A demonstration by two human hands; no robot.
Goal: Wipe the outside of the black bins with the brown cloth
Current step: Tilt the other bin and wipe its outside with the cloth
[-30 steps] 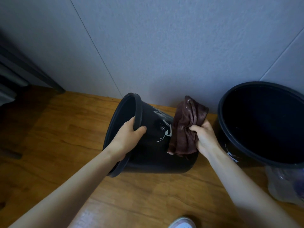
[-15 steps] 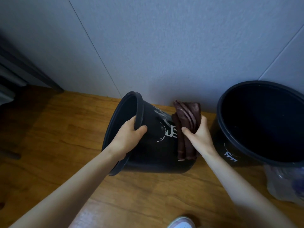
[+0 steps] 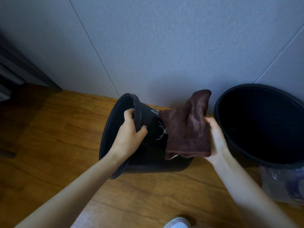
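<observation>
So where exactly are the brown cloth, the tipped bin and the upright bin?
brown cloth (image 3: 187,129), head view, middle of the hanging fabric.
tipped bin (image 3: 153,162), head view, its black outer side wall.
upright bin (image 3: 216,109), head view, left edge of its rim.

One wide-angle view, worn on the person's head, looks forward and steeply down to where the brown wooden plank floor (image 3: 54,145) meets the pale grey panelled wall (image 3: 164,46). It sits close: the tilted black round plastic bin (image 3: 148,162) fills mid-frame, and both bare forearms (image 3: 82,186) enter from the bottom edge.
</observation>
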